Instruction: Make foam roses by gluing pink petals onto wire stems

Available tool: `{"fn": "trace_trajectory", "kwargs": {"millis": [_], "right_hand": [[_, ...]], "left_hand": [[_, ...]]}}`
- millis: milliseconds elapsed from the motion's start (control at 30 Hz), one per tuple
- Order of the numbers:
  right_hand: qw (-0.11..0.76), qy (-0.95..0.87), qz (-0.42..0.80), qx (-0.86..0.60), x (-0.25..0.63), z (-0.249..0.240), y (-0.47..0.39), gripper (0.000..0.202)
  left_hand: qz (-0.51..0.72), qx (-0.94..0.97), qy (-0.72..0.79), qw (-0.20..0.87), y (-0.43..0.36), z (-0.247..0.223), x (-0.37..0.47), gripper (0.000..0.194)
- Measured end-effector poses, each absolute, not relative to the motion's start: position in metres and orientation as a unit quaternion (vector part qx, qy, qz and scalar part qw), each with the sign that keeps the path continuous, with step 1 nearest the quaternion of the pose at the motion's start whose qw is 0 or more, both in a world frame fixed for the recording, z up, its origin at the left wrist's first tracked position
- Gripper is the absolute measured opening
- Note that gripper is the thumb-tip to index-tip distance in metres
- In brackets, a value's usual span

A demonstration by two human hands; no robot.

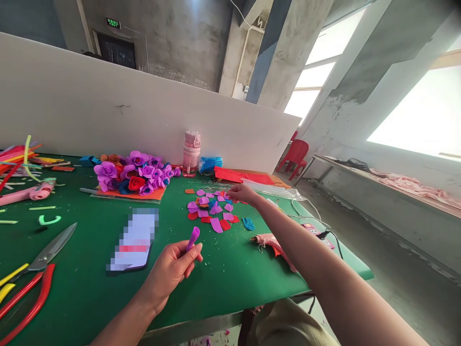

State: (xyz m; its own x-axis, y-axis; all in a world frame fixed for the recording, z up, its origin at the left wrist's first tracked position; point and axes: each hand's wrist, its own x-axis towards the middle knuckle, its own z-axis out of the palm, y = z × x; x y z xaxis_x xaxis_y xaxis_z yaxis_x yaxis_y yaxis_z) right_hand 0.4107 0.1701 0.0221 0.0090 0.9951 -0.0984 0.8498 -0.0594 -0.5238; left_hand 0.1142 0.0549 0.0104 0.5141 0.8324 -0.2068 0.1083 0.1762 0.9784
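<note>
Purple curl: rolled narrow, slightly tilted, held up in the left hand.
Loose pieces: purple, red, blue, orange, overlapping in a scattered cluster on the green table.

Glaring daylight pours from the window between two and three o'clock, burnt out to white. The concrete wall at eleven is dimmer. Coarse pixelation hides the phone screen at eight; wide-angle stretch distorts the edges.
</note>
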Motion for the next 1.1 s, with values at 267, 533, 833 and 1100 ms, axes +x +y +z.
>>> {"fn": "trace_trajectory", "kwargs": {"millis": [267, 533, 833, 1100], "right_hand": [[0.107, -0.662, 0.142, -0.728, 0.416, 0.003, 0.179, 0.019], [0.114, -0.653, 0.121, -0.739, 0.414, 0.009, 0.191, 0.022], [0.179, -0.647, 0.200, -0.714, 0.367, -0.001, 0.199, 0.009], [0.258, -0.643, 0.303, -0.655, 0.384, 0.028, 0.185, 0.015]], "left_hand": [[0.276, 0.583, 0.411, 0.644, 0.056, 0.010, 0.117, 0.040], [0.273, 0.588, 0.412, 0.640, 0.058, 0.006, 0.118, 0.041], [0.267, 0.593, 0.418, 0.635, 0.057, 0.005, 0.121, 0.041], [0.280, 0.585, 0.408, 0.643, 0.058, 0.007, 0.115, 0.041]]}}
